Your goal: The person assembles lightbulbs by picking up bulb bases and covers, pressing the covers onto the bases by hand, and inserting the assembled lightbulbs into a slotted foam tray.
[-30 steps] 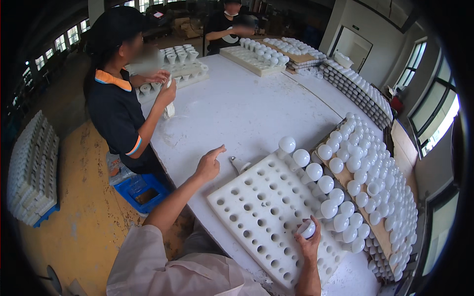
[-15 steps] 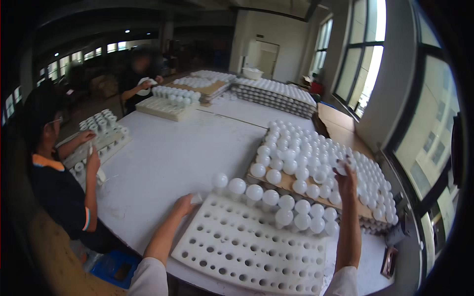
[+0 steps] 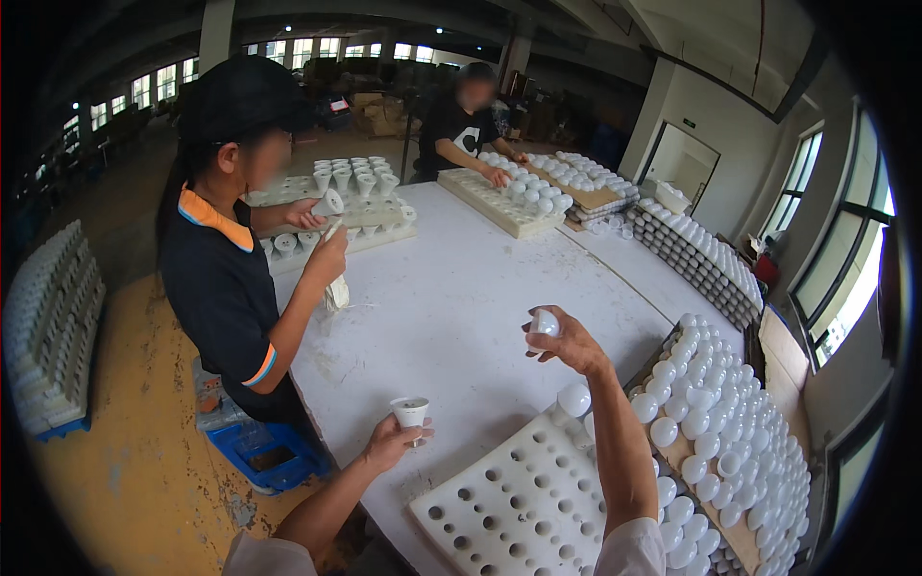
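Observation:
My left hand point(image 3: 389, 444) is closed round a white, cone-shaped bulb base point(image 3: 410, 413), its wide open end facing up. Farther off and to the right, my right hand point(image 3: 574, 346) grips a glossy white bulb cover point(image 3: 545, 324) between thumb and fingers, above the tabletop. The two parts are apart. Between my forearms lies a white foam tray point(image 3: 506, 501) with rows of round holes. White globes, one of them point(image 3: 574, 399) at the tray's far corner, line its far side, partly hidden by my right arm.
Many bulb covers point(image 3: 706, 446) stand on stacked trays and cardboard to the right. Across the white table point(image 3: 432, 307), a co-worker point(image 3: 230, 230) handles a cone-shaped base beside a filled foam tray point(image 3: 394, 213). Another person point(image 3: 466, 130) reaches over globes. A blue crate point(image 3: 269, 446) is at lower left.
The view has turned left. My right hand has left the bulb covers at right and come over the table with one. My left hand now shows the bulb base held upright.

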Available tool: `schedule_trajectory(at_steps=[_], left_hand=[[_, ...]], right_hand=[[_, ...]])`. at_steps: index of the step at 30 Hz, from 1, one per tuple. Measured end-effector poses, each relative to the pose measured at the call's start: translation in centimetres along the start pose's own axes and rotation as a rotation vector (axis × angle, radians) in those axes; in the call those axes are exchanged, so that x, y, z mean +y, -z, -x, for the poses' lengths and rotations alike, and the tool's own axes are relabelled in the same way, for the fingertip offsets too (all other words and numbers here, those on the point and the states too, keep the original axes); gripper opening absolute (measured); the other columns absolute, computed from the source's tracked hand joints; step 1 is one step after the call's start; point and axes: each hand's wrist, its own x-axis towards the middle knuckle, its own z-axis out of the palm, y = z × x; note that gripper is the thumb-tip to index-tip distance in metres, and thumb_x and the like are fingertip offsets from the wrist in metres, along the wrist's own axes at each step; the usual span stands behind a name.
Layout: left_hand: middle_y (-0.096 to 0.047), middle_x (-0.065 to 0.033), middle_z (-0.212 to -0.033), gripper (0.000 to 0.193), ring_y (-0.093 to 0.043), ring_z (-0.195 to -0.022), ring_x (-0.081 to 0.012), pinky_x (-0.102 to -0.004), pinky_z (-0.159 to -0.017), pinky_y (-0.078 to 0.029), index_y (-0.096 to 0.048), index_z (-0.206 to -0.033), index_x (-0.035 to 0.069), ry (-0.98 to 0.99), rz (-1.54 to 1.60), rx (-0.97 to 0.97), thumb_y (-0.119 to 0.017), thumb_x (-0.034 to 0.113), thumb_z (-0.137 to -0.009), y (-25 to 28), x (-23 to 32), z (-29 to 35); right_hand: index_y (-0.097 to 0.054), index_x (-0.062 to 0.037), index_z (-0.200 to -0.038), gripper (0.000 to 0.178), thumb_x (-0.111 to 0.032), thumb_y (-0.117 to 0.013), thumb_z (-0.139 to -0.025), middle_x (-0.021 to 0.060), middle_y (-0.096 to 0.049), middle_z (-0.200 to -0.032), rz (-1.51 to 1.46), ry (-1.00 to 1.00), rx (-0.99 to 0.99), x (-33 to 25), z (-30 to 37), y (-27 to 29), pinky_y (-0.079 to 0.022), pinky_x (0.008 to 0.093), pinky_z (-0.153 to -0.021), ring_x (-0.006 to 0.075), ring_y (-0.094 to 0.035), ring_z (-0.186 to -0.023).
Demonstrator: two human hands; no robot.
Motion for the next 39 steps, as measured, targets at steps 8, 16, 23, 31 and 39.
schedule_trajectory(at_steps=[8,16,23,31,39], left_hand=[[-0.056,-0.0160,-0.123,0.053,-0.062,-0.103,-0.0240,-0.0328,-0.079,-0.050,-0.042,-0.132,0.001,0.029,0.157,-0.066,-0.064,0.004,-0.084,1.7,0.4,5.3],[-0.059,-0.0196,-0.123,0.052,-0.065,-0.091,-0.0204,-0.0283,-0.065,-0.049,-0.044,-0.129,0.000,0.089,0.165,-0.109,-0.068,0.006,-0.083,1.4,0.4,6.6],[-0.060,-0.0196,-0.120,0.052,-0.063,-0.077,-0.0161,-0.0261,-0.058,-0.046,-0.045,-0.127,-0.001,0.061,0.102,-0.227,-0.070,0.008,-0.082,-1.8,0.5,7.7],[-0.064,-0.0141,-0.105,0.042,-0.062,-0.068,-0.0125,-0.0243,-0.051,-0.044,-0.054,-0.116,-0.002,0.109,-0.072,-0.340,-0.072,0.011,-0.080,-8.3,1.7,10.7],[-0.066,-0.0045,-0.095,0.052,-0.060,-0.082,-0.0117,-0.0268,-0.071,-0.050,-0.060,-0.115,-0.002,0.028,-0.585,-0.703,-0.081,0.019,-0.072,-15.7,-4.2,7.7]], right_hand=[[-0.048,-0.0023,-0.121,0.048,-0.029,-0.069,-0.087,0.0153,-0.061,-0.113,-1.317,0.923,0.763,-3.2,5.0,21.1,-0.059,0.0291,-0.078,0.0232,-0.066,-0.091],[-0.040,-0.0017,-0.138,0.051,-0.023,-0.057,-0.095,0.0196,-0.054,-0.128,-0.856,0.652,0.833,5.8,23.8,12.9,-0.056,0.0271,-0.083,0.0227,-0.063,-0.099],[-0.026,-0.0053,-0.144,0.094,-0.022,-0.080,-0.069,0.0144,-0.057,-0.114,-0.624,0.215,0.871,9.9,33.1,-0.1,-0.057,0.0277,-0.059,0.0249,-0.065,-0.085],[-0.034,-0.0073,-0.132,0.083,-0.030,-0.082,-0.067,0.0163,-0.061,-0.103,-0.648,-0.019,0.706,14.3,38.5,-6.7,-0.057,0.0326,-0.056,0.0279,-0.068,-0.074],[-0.035,-0.0091,-0.135,0.089,-0.015,-0.086,-0.062,0.0138,-0.055,-0.123,-0.617,-0.054,0.590,14.0,37.2,-10.3,-0.055,0.0345,-0.079,0.0241,-0.065,-0.094]])
